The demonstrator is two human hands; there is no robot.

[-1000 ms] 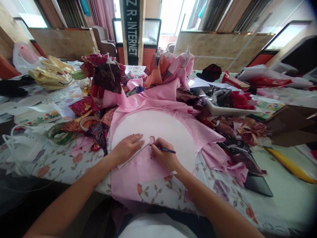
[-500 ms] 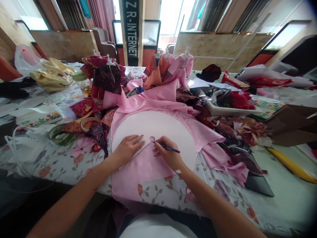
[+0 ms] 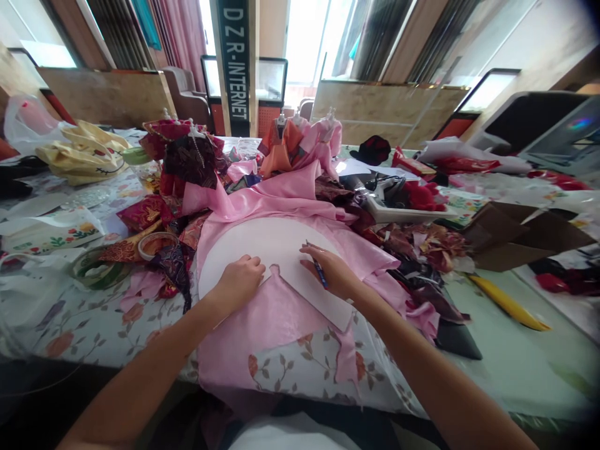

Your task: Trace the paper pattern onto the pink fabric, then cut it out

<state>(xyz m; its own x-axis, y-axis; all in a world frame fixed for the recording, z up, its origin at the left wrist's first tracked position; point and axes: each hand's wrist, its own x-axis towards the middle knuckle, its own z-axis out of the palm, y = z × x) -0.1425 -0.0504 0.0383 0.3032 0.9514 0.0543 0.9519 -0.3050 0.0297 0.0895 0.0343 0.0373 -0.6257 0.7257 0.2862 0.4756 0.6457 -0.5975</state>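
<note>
A large white round paper pattern point(image 3: 253, 240) with a wedge-shaped cut-out lies over pink satin fabric point(image 3: 276, 312) on the table. My left hand point(image 3: 241, 280) is at the pattern's left part, beside the cut-out. Its fingers are curled closed at the pattern's edge; the fingertips are partly hidden. My right hand point(image 3: 330, 270) rests over the right part of the pattern, fingers stretched forward. A dark blue pen point(image 3: 320, 274) is tucked in it, slanting under the fingers. Pink fabric shows through the wedge and small round notch between my hands.
Doll-sized dresses on stands point(image 3: 281, 147) are at the back, with a heap of brocade scraps point(image 3: 145, 212) at left. Rolls of tape point(image 3: 96, 269) lie left. A white tray point(image 3: 398, 214), a cardboard box point(image 3: 520, 234) and a yellow object point(image 3: 509, 303) are on the right.
My right hand has left the notch and moved right across the pattern, keeping the pen. My left hand's flat fingers have curled in. The camera view has shifted slightly.
</note>
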